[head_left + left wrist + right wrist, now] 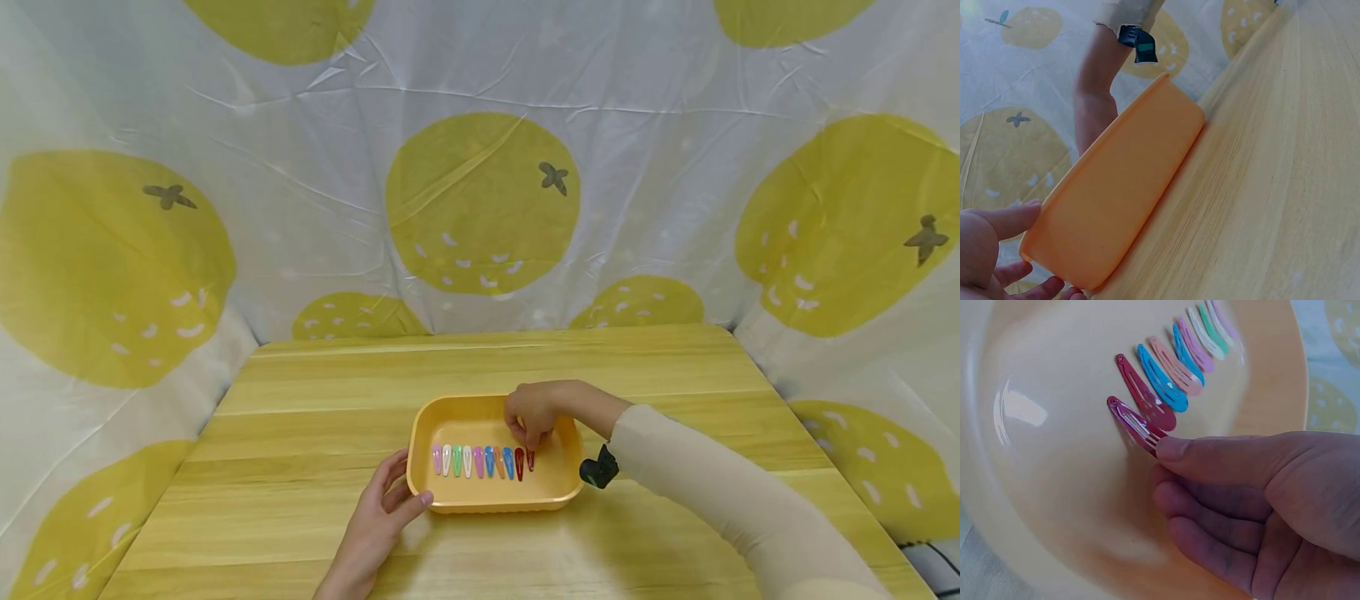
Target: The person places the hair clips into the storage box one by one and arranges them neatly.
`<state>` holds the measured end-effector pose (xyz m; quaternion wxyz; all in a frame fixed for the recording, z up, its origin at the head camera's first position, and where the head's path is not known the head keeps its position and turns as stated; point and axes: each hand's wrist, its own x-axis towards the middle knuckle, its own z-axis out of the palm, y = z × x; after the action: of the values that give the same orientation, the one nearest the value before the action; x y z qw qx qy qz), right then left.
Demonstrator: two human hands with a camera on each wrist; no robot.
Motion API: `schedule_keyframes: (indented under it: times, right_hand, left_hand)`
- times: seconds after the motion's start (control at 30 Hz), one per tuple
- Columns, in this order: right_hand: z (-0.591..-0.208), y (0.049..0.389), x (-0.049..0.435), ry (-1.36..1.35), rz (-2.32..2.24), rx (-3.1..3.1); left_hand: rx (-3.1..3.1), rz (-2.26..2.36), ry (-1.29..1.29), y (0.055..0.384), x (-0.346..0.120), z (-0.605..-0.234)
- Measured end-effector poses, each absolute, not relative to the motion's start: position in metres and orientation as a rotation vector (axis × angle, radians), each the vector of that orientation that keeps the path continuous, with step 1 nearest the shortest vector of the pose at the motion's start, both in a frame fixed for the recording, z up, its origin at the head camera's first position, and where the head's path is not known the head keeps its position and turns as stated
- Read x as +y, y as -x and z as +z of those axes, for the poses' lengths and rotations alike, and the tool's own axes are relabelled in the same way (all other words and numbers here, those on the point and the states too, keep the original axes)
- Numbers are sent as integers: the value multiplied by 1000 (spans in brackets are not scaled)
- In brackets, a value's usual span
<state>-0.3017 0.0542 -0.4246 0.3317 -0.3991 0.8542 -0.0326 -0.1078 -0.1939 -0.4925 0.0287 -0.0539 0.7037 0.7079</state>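
A yellow plastic tub [495, 506] with rounded corners stands on the table. Inside it lies a row of snap hair clips [478, 461] in pink, white, green, blue, orange and red. My right hand [534, 414] reaches into the tub and pinches the wide end of a dark red hair clip [1137, 427] between thumb and index finger, at the row's right end. Beside it lies another red hair clip [1145, 394]. My left hand [380, 512] grips the tub's near left corner, thumb at the rim and fingers against the outer wall, as the left wrist view also shows.
The wooden table [300, 417] spreads around the tub. Behind it and at both sides hangs a pale cloth [322, 183] printed with large yellow fruit. A dark wrist device [599, 467] sits by the right sleeve. A black cable [937, 554] shows at the lower right.
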Motion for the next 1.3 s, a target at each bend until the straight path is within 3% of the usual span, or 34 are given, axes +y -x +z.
schedule_keyframes:
  times: [0.97,1.3]
  right_hand:
    - [-437,295,48,1116,-5,2265]
    - [-426,293,61,1120,-35,2319]
  left_hand:
    - [2171,2183,164,105,-195,-490]
    - [2175,2186,169,107,-195,-493]
